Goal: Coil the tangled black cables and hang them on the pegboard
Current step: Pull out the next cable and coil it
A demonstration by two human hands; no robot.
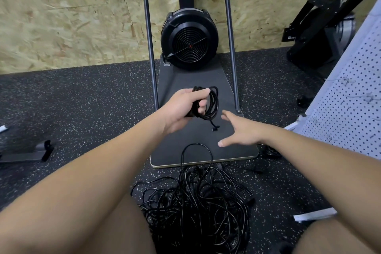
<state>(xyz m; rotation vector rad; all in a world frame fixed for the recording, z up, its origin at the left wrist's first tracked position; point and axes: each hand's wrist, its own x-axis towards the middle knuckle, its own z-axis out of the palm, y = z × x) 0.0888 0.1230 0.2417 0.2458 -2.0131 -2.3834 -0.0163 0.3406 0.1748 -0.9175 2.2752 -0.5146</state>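
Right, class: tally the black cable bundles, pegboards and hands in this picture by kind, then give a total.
Coiled cable held in the left hand: 1
Tangled cable pile on the floor: 1
Pegboard: 1
Hands, counting the open right hand: 2
Total: 5

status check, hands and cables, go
Left hand grips coiled cable, plug end dangling. Right hand open, empty. Tangled pile on floor, uncoiled. Pegboard at right, nothing blocking.
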